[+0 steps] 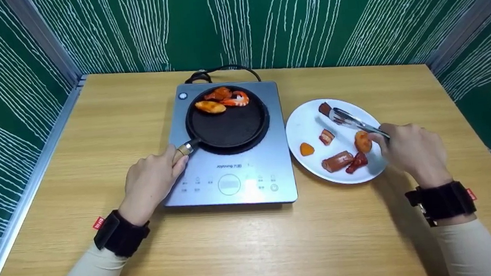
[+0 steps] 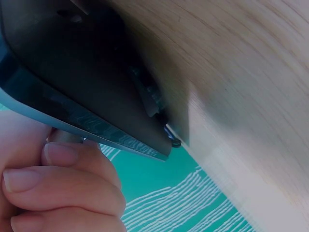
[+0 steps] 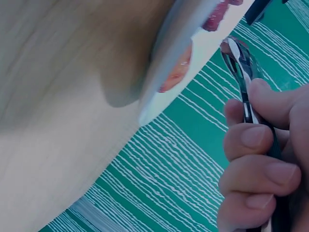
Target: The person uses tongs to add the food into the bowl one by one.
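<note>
My left hand (image 1: 150,178) grips the wooden handle (image 1: 181,152) of a black frying pan (image 1: 226,128), which sits on a silver induction cooker (image 1: 229,157). At the pan's far side lie a shrimp (image 1: 240,99), a reddish-brown piece of food (image 1: 219,93) and a yellow-brown oval piece (image 1: 210,107). My right hand (image 1: 414,149) holds metal tongs (image 1: 354,121), fingers curled round them. Their tips are at a dark brown chunk of meat (image 1: 324,108), over the far part of a white plate (image 1: 300,126).
Also on the plate are a streaky meat cube (image 1: 326,137), an orange wedge (image 1: 306,149), a brown sausage-like roll (image 1: 338,161), a dark red piece (image 1: 357,162) and an orange-brown piece (image 1: 363,141). A black cable (image 1: 238,66) runs behind the cooker, near the green wall (image 1: 235,26).
</note>
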Tool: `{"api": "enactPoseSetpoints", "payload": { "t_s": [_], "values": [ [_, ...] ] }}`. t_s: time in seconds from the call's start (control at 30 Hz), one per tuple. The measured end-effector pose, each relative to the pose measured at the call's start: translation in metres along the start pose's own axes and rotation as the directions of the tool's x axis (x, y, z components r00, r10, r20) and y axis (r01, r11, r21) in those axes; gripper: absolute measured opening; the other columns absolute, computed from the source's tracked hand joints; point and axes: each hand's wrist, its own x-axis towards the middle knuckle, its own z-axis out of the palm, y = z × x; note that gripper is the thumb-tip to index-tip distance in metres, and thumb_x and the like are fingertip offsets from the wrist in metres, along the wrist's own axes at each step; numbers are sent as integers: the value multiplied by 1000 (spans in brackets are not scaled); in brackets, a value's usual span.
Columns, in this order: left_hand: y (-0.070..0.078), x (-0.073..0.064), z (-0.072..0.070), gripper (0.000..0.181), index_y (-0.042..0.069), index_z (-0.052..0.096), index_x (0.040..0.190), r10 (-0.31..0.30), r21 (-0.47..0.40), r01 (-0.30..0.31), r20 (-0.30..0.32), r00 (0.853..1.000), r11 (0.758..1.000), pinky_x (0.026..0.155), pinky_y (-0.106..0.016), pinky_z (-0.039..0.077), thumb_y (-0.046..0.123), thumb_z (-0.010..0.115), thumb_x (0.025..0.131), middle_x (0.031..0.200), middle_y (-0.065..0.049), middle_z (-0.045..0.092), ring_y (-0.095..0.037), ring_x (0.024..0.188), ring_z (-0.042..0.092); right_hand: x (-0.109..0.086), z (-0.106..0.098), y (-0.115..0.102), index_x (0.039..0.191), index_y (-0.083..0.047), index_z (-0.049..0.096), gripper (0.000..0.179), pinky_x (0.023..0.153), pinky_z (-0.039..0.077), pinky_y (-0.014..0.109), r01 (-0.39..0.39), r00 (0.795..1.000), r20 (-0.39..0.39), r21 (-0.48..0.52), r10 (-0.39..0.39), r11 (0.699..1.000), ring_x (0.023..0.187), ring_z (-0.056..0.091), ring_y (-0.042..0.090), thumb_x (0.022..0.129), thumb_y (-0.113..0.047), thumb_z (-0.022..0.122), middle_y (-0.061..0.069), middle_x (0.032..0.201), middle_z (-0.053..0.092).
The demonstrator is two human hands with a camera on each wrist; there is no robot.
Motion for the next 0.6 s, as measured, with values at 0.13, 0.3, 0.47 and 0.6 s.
{"api": "enactPoseSetpoints", "payload": {
  "t_s": [0.13,0.3,0.47,0.6],
  "values": [
    [1,0,0,38,5,57,93,8,2,-8,-17,1000,1000,45,-37,32,39,64,107,61,-3,39,-26,50,48,-1,-6,-8,103,-4,70,37,46,26,38,62,991,-116,-21,-64,998,51,43,28,106,-40,64,7,59,41],
    [2,0,-1,38,5,57,94,7,5,-7,-19,1000,1000,45,-37,32,40,64,107,61,-2,38,-26,50,47,0,-13,-23,97,-6,68,34,45,22,37,134,966,-216,-38,-139,990,47,39,26,104,-39,67,4,56,38],
    [2,0,-2,38,5,57,94,-2,10,3,-15,1000,1000,45,-37,32,40,64,107,61,-3,39,-26,51,48,8,-23,-45,86,-9,64,34,44,20,35,230,928,-289,-59,-237,971,45,38,22,103,-38,69,1,55,38],
    [1,0,-2,38,5,57,95,-5,9,6,-10,1000,1000,46,-38,33,41,63,107,61,-3,39,-27,51,48,16,-32,-65,81,-10,60,35,43,23,36,264,914,-296,-85,-277,961,45,41,23,103,-36,70,2,56,41]
  ]
}}
